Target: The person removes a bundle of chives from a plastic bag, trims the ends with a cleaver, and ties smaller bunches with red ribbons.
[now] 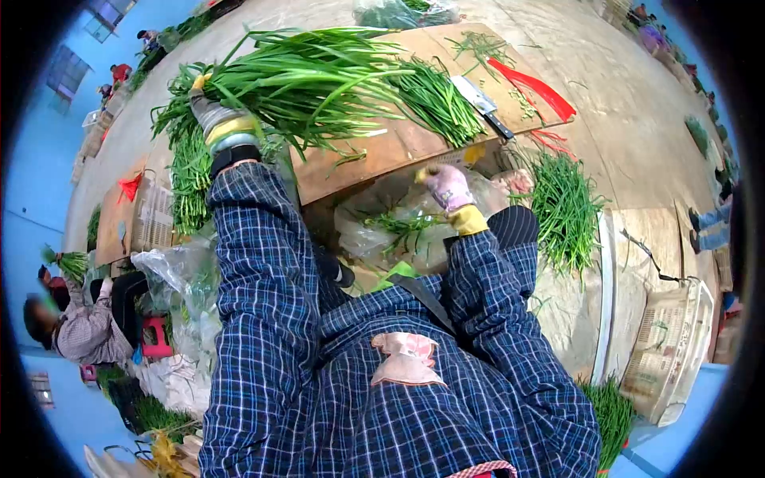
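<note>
My left hand [219, 115], in a grey and yellow glove, closes around the lower left end of a large bunch of long green stalks [319, 76]. Those stalks spread rightward over a wooden board [351, 171]. My right hand [448, 190], in a pink and yellow glove, is held in front of the board's near edge with its fingers curled; whether anything small is between them is too small to tell. A second, tidier bundle of greens [438, 99] lies on the board beside a knife [484, 106] with a dark handle.
Red ribbon strips [538, 88] lie at the board's right. More greens [562, 207] are piled right of my knee, and others [191, 179] at left. Clear plastic [358, 227] with loose stalks is below the board. A crate [668, 342] stands right; a seated person [92, 327] works at left.
</note>
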The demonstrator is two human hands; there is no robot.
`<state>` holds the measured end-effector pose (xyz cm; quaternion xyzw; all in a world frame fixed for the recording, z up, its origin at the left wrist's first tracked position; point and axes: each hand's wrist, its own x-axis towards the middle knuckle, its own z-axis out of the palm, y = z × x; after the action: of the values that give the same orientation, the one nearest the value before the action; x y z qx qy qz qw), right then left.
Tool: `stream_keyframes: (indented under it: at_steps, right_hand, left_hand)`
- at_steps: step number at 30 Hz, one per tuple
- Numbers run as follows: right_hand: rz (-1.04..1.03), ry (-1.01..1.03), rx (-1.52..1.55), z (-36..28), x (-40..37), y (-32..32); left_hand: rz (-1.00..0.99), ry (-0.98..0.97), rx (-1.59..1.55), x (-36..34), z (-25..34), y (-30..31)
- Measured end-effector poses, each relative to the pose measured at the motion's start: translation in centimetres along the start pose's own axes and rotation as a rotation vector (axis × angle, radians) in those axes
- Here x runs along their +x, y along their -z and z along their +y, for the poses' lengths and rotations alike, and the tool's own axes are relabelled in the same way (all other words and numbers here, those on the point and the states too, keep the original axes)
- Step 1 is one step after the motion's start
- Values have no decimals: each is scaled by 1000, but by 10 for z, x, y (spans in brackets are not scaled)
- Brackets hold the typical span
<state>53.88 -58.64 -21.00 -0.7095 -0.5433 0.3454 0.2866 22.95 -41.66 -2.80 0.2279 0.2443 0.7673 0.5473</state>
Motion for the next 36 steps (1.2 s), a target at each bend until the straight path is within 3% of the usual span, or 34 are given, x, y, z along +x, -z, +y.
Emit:
stream_keyframes:
  at_steps: [2, 3, 4, 6, 8, 9, 10, 12, 13, 14, 16, 17, 18, 20, 22, 23, 24, 26, 28, 30, 32, 33, 36]
  right_hand:
    - [83, -7, -76, 3, -2, 0]
    - [165, -13, -157, -1, -5, 4]
    - [166, -15, -156, -5, 1, 9]
    - [156, 330, 550, -18, 16, 18]
    - [0, 480, 822, -59, 4, 48]
    - [-65, 522, 869, -73, -3, 54]
    - [-39, 511, 698, -83, 10, 47]
    - [-86, 498, 762, -95, 9, 24]
    - [-141, 413, 1012, -100, -5, 18]
    - [-31, 410, 880, -100, -10, 13]
    - [76, 258, 938, -79, -10, 3]
    - [216, 360, 868, -64, -8, -1]
    - [232, 246, 1052, -54, -17, -1]
    - [92, 210, 880, -39, -37, 13]
    - [-94, 176, 519, -28, -31, 16]
    - [61, 300, 72, -23, -26, 18]
    - [65, 296, 70, -22, -20, 15]
    - [131, 619, 504, -56, -18, 13]
    - [-69, 589, 421, -91, -22, 21]
    - [-57, 383, 544, -104, -34, 13]
    - [-3, 329, 605, -99, -45, 10]
    - [-47, 170, 694, -103, -56, 13]
    - [-34, 307, 802, -81, -64, -1]
  left_hand:
    - [-110, 38, -59, -15, 5, 5]
    - [-268, 47, -190, -7, 4, 18]
    - [-236, 36, -167, -4, 4, 21]
    - [-353, 92, -236, -7, 5, 29]
    - [-428, 73, -231, -13, 4, 27]
    - [-493, 55, -240, -13, 4, 29]
    - [-555, 36, -248, -8, 3, 35]
    - [-713, 215, -581, 9, -3, 48]
    - [-809, 208, -698, -18, -7, 32]
    - [-846, 200, -692, -27, -7, 27]
    - [-814, 161, -624, -28, 1, 30]
    - [-794, 142, -603, -23, 4, 34]
    - [-771, 116, -591, -22, 8, 41]
    - [-746, 66, -583, -17, 15, 50]
    - [-740, 37, -575, -16, 19, 53]
    - [-733, 28, -569, -15, 18, 53]
    - [-727, 17, -562, -15, 19, 53]
    - [-718, -4, -555, -18, 18, 54]
    - [-710, -4, -537, -23, 15, 54]
    - [-723, 2, -547, -27, 12, 51]
    - [-719, -16, -530, -25, 17, 50]
    - [-717, -20, -531, -23, 18, 52]
    - [-686, -50, -498, -25, 20, 55]
